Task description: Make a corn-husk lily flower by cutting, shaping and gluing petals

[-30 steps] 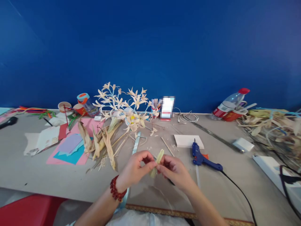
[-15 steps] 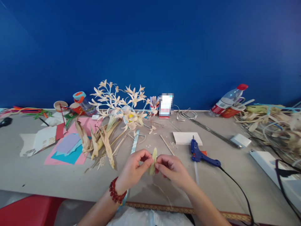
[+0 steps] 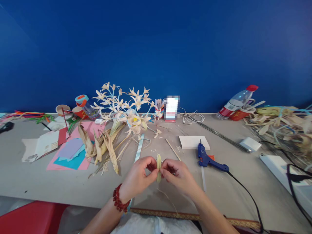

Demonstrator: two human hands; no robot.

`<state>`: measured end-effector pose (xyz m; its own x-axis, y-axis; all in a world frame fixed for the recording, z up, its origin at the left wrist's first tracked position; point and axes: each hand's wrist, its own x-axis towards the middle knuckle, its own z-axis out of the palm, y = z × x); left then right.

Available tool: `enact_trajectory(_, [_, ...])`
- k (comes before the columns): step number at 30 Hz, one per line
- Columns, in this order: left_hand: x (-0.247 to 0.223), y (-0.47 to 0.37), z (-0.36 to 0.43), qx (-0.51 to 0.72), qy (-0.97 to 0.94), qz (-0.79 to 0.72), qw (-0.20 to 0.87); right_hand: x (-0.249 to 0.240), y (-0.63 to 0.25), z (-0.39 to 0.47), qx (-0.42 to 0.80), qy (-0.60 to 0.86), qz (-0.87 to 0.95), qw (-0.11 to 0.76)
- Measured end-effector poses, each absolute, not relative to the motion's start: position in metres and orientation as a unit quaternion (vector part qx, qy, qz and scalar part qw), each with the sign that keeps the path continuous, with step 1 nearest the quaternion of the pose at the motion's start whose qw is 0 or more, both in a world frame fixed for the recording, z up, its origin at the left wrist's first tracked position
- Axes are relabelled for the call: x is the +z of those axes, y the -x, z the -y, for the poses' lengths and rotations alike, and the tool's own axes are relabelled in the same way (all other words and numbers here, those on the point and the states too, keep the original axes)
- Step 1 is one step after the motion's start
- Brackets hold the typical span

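Note:
Pinched between both my hands is a narrow pale-green strip of corn husk (image 3: 159, 160), held upright above the table near its front edge. My left hand (image 3: 143, 172), with a red bead bracelet (image 3: 119, 198) at the wrist, grips its left side between thumb and forefinger. From the other side my right hand (image 3: 176, 174) pinches the same strip; its lower fingers are curled and partly hidden. Below the hands lies a thin loose fibre (image 3: 168, 197). A blue glue gun (image 3: 203, 156) rests to the right of my right hand, beside a white card (image 3: 192, 142).
Behind my hands stands a bunch of husk flowers (image 3: 137, 102). Dried husks (image 3: 109, 148) and coloured paper (image 3: 70, 149) lie left. Rightward are metal wires (image 3: 221, 136), a power strip (image 3: 280, 172), a leaning bottle (image 3: 234, 105) and a husk pile (image 3: 287, 126). A phone (image 3: 171, 109) stands at the back.
The husk strip has turned slightly, looking narrower and more upright. Both hands have drawn a little closer together around it and keep their pinch.

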<state>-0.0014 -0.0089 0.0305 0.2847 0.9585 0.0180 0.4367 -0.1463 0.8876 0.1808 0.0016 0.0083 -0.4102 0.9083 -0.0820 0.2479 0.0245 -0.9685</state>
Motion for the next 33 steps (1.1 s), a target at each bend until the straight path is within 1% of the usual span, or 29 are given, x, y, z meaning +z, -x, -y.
enact_trajectory(5, [0.029,-0.001,0.011,0.318,-0.687,-0.532,0.38,0.014,-0.18,0.002,0.423,0.466,0.719,0.294])
enact_trajectory(9, [0.026,-0.002,0.014,0.322,-0.69,-0.541,0.356,0.02,-0.18,0.002,0.318,0.443,0.79,0.28])
enact_trajectory(12, [0.023,-0.004,0.015,0.323,-0.689,-0.545,0.352,0.022,-0.178,0.002,0.309,0.418,0.808,0.278])
enact_trajectory(15, [0.016,-0.003,0.013,0.333,-0.691,-0.548,0.333,0.02,-0.177,0.005,0.359,0.392,0.794,0.294])
enact_trajectory(17, [0.008,0.006,0.007,0.333,-0.692,-0.564,0.304,0.016,-0.181,0.007,0.433,0.386,0.74,0.34])
enact_trajectory(20, [-0.007,0.039,-0.006,0.303,-0.688,-0.621,0.223,0.015,-0.204,0.006,0.556,0.378,0.564,0.481])
enact_trajectory(21, [-0.012,0.054,-0.011,0.29,-0.68,-0.649,0.182,0.018,-0.215,0.003,0.569,0.369,0.5,0.539])
enact_trajectory(23, [-0.019,0.084,-0.02,0.258,-0.659,-0.697,0.114,0.026,-0.24,-0.005,0.552,0.354,0.421,0.627])
enact_trajectory(26, [-0.023,0.116,-0.029,0.212,-0.652,-0.725,0.068,0.035,-0.266,-0.015,0.548,0.312,0.378,0.678])
enact_trajectory(27, [-0.024,0.121,-0.032,0.207,-0.655,-0.723,0.067,0.035,-0.269,-0.017,0.549,0.309,0.375,0.681])
enact_trajectory(29, [-0.021,0.121,-0.035,0.22,-0.661,-0.715,0.065,0.029,-0.265,-0.016,0.564,0.336,0.39,0.646])
enact_trajectory(32, [-0.011,0.101,-0.031,0.287,-0.654,-0.697,0.062,0.013,-0.242,-0.007,0.61,0.401,0.427,0.533])
enact_trajectory(33, [-0.005,0.09,-0.027,0.32,-0.654,-0.679,0.09,0.008,-0.234,-0.003,0.624,0.404,0.441,0.502])
